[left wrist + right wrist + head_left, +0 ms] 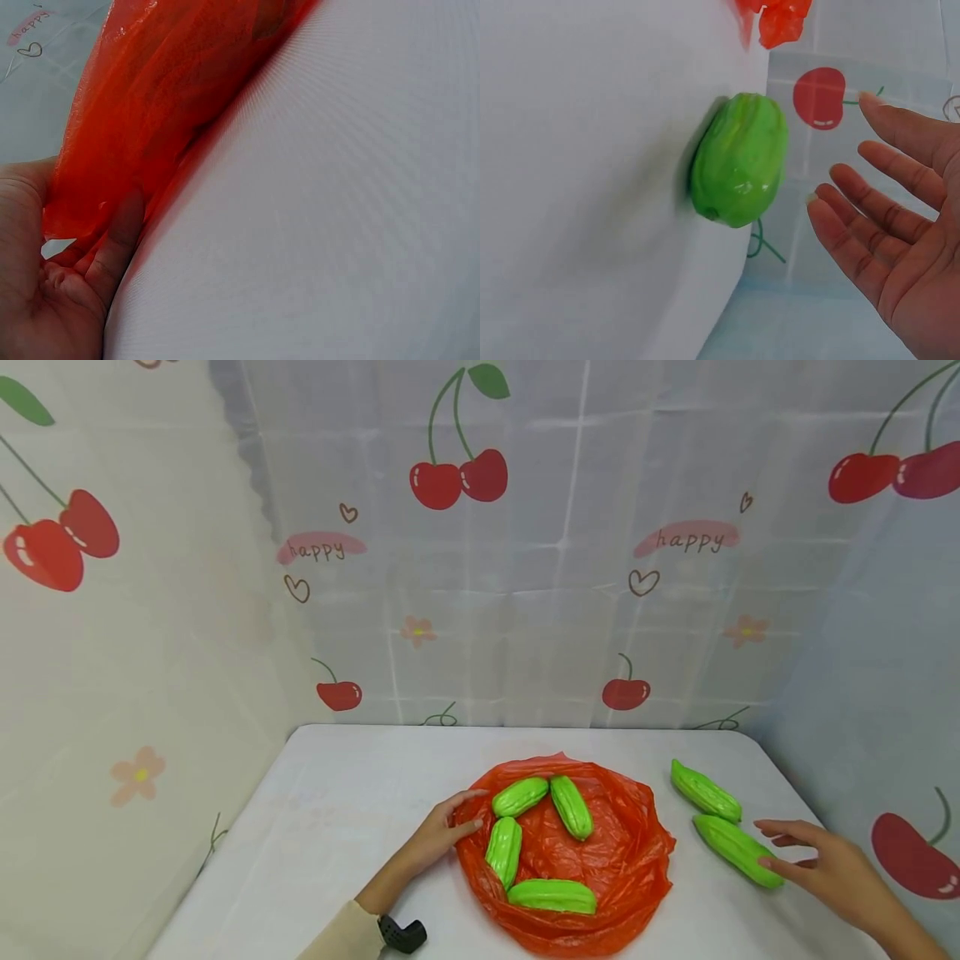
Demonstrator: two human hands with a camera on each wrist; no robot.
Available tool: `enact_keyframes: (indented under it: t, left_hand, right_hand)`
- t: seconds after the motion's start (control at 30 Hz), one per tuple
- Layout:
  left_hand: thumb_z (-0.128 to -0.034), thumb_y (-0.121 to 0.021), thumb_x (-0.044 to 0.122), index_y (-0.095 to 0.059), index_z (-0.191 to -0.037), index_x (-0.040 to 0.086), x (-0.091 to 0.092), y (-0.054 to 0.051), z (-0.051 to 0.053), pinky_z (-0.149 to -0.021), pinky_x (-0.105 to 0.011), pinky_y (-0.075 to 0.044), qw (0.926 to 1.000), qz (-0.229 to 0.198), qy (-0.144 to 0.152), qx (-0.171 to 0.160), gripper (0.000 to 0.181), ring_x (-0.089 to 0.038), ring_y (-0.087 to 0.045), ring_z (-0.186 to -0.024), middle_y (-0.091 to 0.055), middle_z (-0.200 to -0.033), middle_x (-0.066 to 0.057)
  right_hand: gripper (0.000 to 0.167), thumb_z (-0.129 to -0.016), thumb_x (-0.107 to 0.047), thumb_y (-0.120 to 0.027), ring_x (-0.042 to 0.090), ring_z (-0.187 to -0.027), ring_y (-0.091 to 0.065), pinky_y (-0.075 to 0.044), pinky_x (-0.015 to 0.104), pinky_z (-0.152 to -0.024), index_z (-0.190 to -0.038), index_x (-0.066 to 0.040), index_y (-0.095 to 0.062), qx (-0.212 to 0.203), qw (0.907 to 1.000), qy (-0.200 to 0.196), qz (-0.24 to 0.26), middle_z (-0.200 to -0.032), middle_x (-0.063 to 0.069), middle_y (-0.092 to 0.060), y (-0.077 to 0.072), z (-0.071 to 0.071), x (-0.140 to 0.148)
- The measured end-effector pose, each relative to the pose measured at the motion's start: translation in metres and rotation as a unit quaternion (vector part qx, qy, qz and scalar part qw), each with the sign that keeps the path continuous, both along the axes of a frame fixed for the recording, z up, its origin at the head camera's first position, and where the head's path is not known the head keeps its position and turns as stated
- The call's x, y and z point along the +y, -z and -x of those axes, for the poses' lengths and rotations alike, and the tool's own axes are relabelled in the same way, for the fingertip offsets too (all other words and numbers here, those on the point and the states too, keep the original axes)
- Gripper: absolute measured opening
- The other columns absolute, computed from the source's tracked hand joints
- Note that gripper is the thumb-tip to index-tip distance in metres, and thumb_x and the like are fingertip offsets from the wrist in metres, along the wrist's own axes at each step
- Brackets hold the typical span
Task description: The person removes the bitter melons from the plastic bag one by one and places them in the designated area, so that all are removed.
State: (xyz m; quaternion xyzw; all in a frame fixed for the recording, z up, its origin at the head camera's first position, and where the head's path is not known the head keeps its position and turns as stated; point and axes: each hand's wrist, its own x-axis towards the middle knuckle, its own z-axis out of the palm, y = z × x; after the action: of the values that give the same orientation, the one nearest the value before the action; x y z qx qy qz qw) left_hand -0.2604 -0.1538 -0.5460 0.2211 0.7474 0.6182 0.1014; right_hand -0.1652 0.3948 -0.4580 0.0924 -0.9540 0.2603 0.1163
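Observation:
A red plastic bag [630, 860] lies spread with its mouth up. Several bright green ridged gourds [551, 895] are inside it, along its left part. My left hand [442, 831] grips the bag's left rim; in the left wrist view, red film [142, 112] hides part of the fingers. Two more gourds lie to the right of the bag: a nearer gourd [737, 850] and a farther gourd [705, 791]. Beside the nearer one hovers my right hand [832, 868], fingers spread loosely. The right wrist view shows a gap between that hand [900, 217] and the gourd [739, 161].
Everything rests on a white table [360, 793] with rounded far corners. Curtains [525, 585] printed with cherries, hearts and flowers hang behind it and at both sides. A black band [402, 935] sits on my left wrist.

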Motion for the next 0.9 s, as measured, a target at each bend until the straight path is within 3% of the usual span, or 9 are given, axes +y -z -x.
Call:
enact_keyframes:
  t: [0.27,0.53,0.7,0.9]
  left_hand:
    - [-0.1008,-0.064,0.017,-0.051,-0.148,0.017,0.0,-0.001,-0.001,-0.099,-0.027,-0.051,1.0,0.005,-0.002,0.0,0.048,-0.026,-0.05,-0.132,-0.049,-0.15,-0.007]
    - [-0.1003,-0.065,0.018,-0.052,-0.147,0.017,0.0,0.001,0.0,-0.099,-0.026,-0.05,1.0,0.003,-0.002,-0.001,0.049,-0.025,-0.05,-0.132,-0.05,-0.15,-0.006]
    - [-0.1005,-0.065,0.018,-0.051,-0.148,0.017,0.0,0.003,0.001,-0.097,-0.026,-0.052,1.0,0.002,0.001,-0.002,0.049,-0.025,-0.052,-0.13,-0.05,-0.15,-0.006]
    - [-0.1001,-0.065,0.018,-0.052,-0.147,0.018,0.0,0.002,0.001,-0.097,-0.026,-0.052,1.0,0.006,-0.002,0.003,0.048,-0.024,-0.052,-0.13,-0.051,-0.149,-0.005]
  right_hand:
    - [0.054,-0.074,-0.018,-0.091,-0.01,-0.085,-0.054,-0.054,0.019,-0.061,-0.121,-0.003,-0.07,-0.004,0.9999,-0.012,-0.002,-0.114,0.019,-0.069,-0.016,-0.003,-0.028]
    - [0.051,-0.074,-0.018,-0.091,0.027,-0.088,-0.065,-0.056,0.022,-0.063,-0.118,-0.004,-0.071,-0.013,0.9997,-0.02,-0.007,-0.114,0.017,-0.07,-0.031,-0.007,-0.059]
    - [0.05,-0.074,-0.025,-0.091,0.026,-0.091,-0.065,-0.058,0.025,-0.067,-0.118,-0.009,-0.073,-0.018,0.9994,-0.031,-0.001,-0.116,0.013,-0.071,-0.034,-0.011,-0.077]
    - [0.047,-0.075,-0.024,-0.09,0.022,-0.097,-0.067,-0.06,0.031,-0.071,-0.118,-0.012,-0.073,-0.022,0.998,-0.054,0.024,-0.115,0.006,-0.073,-0.032,-0.01,-0.099]
